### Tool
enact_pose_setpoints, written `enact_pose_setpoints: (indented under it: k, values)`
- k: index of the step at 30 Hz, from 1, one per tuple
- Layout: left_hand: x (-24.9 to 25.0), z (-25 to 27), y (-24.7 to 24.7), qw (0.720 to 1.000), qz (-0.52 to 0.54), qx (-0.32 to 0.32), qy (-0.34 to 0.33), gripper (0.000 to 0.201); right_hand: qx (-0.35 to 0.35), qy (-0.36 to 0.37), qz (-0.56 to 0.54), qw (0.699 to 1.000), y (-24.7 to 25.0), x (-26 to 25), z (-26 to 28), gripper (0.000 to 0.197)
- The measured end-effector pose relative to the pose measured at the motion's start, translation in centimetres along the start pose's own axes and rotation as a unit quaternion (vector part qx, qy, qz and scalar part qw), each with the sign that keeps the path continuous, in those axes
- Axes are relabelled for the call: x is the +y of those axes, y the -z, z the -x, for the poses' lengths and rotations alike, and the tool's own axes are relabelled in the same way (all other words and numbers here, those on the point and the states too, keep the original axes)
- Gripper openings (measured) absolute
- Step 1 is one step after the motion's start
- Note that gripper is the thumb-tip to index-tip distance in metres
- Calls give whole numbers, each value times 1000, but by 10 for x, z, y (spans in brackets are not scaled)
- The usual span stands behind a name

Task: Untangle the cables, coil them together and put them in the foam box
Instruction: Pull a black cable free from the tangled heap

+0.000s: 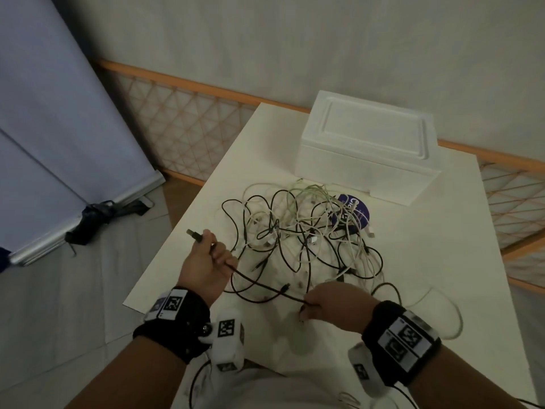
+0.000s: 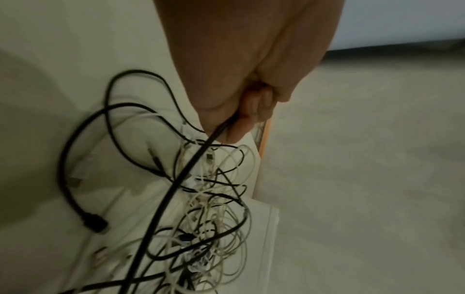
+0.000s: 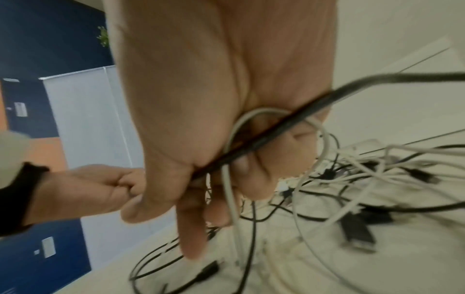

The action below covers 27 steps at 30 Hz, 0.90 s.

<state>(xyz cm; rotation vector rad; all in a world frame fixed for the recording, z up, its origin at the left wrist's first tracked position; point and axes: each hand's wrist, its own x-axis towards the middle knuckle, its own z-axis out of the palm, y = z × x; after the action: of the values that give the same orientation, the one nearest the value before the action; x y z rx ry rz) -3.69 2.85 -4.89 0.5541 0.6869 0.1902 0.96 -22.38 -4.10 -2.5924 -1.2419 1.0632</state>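
Both grips hold one black cable (image 1: pixel 265 286): left hand (image 1: pixel 203 261) near its plug, right hand (image 1: pixel 333 305) further along. Limp, light tangle (image 1: pixel 309 231) mid-bench, near the closed foam box (image 1: pixel 365 149); best held by the plug ends.

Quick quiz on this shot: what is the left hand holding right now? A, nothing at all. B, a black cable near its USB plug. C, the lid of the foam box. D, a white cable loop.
B: in the head view the left hand grips a black cable, its USB plug sticking out past the fingers, while the foam box sits closed beyond the tangle.
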Motion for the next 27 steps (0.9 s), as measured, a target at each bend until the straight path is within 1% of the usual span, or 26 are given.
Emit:
enact_pose_setpoints:
  k: [1,2,3,4,5,6,7,8,10,12,13,15,17,18,20,22,23,25,26,27]
  values:
    - [-4,-1,6,1000,-1,5,4,32,6,-21,15,1000,1,7,2,50]
    - [-7,-2,12,1000,-2,8,15,29,18,-38,6,999,2,14,3,55]
    - [-10,-2,16,999,-4,6,33,26,44,-47,-28,998,2,20,3,55]
    - [-13,-2,18,998,-9,-3,55,22,74,-55,-66,994,2,24,2,49]
    - [-14,-2,19,997,-16,-14,78,17,108,-64,-72,989,2,27,0,42]
    - [-15,-1,18,995,-26,-21,98,14,134,-63,-45,988,4,28,-2,32]
    - [-16,-1,16,992,-35,-24,117,11,142,-52,6,989,6,27,-5,24]
    - [-17,-2,15,990,-40,-22,133,11,130,-34,51,990,9,22,-9,22]
    - [-19,-4,10,987,-42,-13,152,16,75,19,112,991,7,10,-17,30]
    - [-18,-6,4,986,-47,-4,160,21,20,63,184,981,1,4,-26,32]
    - [-17,-7,0,985,-52,-2,163,23,1,68,211,975,-2,4,-30,32]
    - [-14,-6,-7,984,-64,-5,165,24,6,62,236,970,-7,6,-32,28]
    - [-12,-4,-13,985,-70,-13,159,25,14,51,262,963,-5,9,-31,16]
    - [-11,-4,-16,985,-74,-18,158,24,28,38,274,961,-6,15,-33,15]
    - [-11,-2,-24,983,-90,-31,158,22,74,24,259,963,-10,31,-38,21]
    - [-11,-1,-33,981,-105,-52,154,16,129,11,186,974,4,35,-35,10]
    - [-11,-1,-38,980,-113,-64,150,14,166,-16,147,975,15,35,-30,9]
    - [-11,-1,-49,978,-136,-84,137,15,235,-77,119,962,37,36,-18,22]
    - [-12,0,-56,976,-147,-93,128,18,269,-99,106,952,48,36,-12,25]
    - [-13,1,-63,975,-157,-102,118,19,278,-126,106,946,59,35,-6,26]
